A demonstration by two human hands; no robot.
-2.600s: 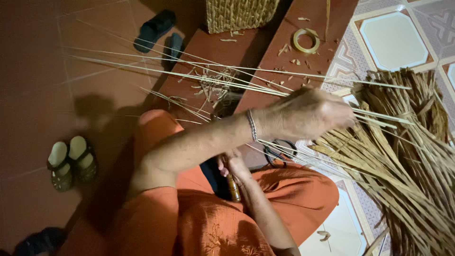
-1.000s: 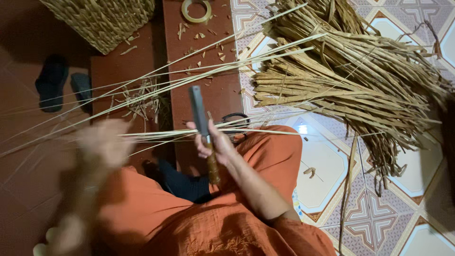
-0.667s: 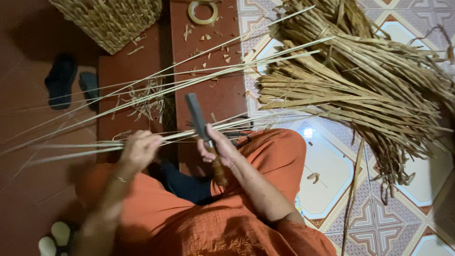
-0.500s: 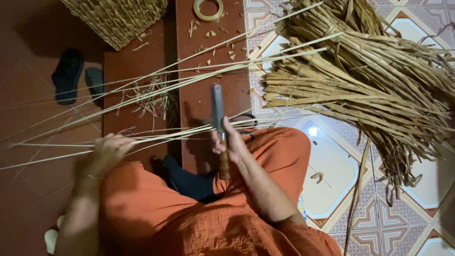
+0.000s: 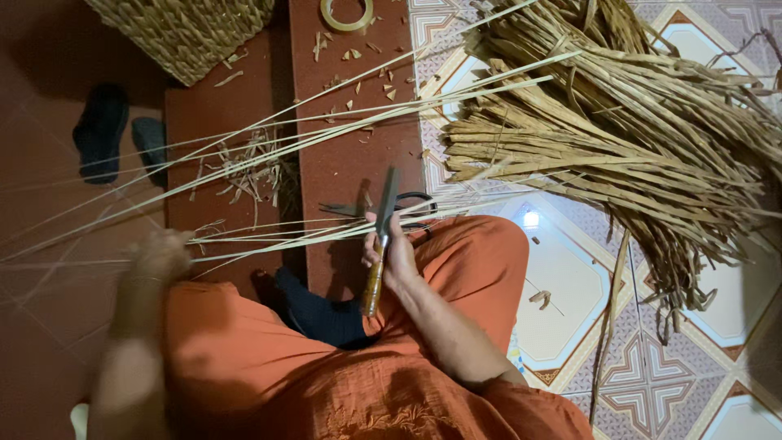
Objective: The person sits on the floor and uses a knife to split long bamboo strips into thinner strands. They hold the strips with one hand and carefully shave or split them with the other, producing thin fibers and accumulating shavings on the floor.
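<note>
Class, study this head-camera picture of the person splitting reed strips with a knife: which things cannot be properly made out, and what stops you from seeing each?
- Left hand: motion blur; its grip on the thin strips is unclear.
- Scissors: partly hidden by the knife and strips.
- Woven basket: cut off by the top edge.
- Dried reed bundle: runs past the right edge.
- Right hand: covers the middle of the knife handle.

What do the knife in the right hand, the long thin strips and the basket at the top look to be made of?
The knife seems to have a dull grey metal blade and a glossy brown handle, probably varnished wood. The strips look like pale, matte split plant stalks, maybe reed or rattan, judging by their straw colour and fibrous length. The basket looks woven from similar dried plant fibre, showing a coarse plaited texture.
</note>
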